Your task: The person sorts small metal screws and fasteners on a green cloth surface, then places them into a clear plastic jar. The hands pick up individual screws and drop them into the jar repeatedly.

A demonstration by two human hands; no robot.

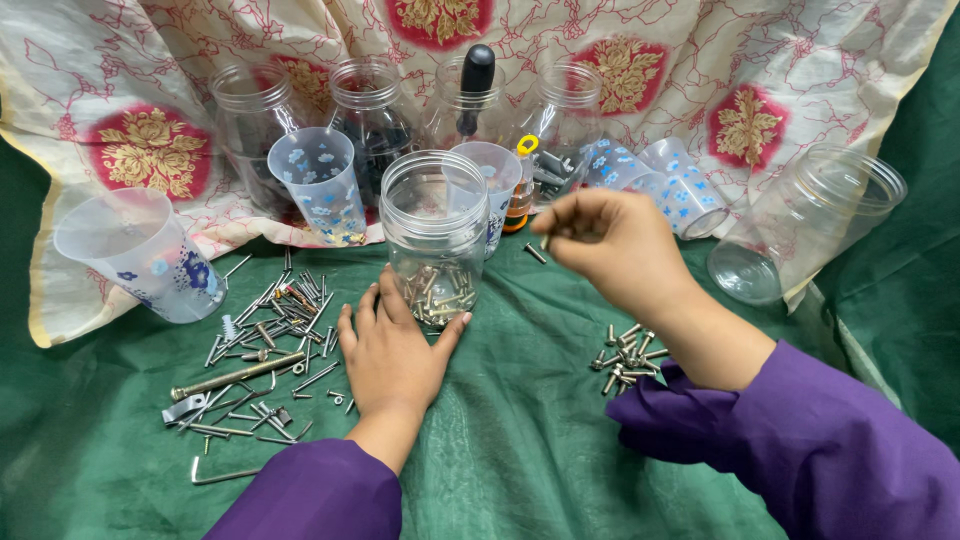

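Reading from the left, we see a mixed heap of hardware on the green cloth over the tabletop: screws, nails, a long bolt and a bent hex key lie there loose and unsorted, beside a tipped flowered cup. We judge this heap to be the larger share of what is left.

Next comes the left hand, palm down on the cloth, its fingers spread and pressed against the base of the clear open jar, steadying it without closing around it; the hand grasps nothing. The jar stands upright and holds a shallow layer of pale screws at its bottom, so we take the sorting as begun but far from finished.

To the right of the jar's mouth, and about level with it, the right hand is raised with its fingers pinched on a small screw, whose lower end hangs below the fingertips. The screw is close to the jar's rim but not yet over the opening. One stray screw lies on the cloth just beneath.

Farther right, a small pile of matching screws sits beside the right forearm, waiting. An empty jar lies tilted at the far right. Behind, more jars and cups stand against the patterned fabric.
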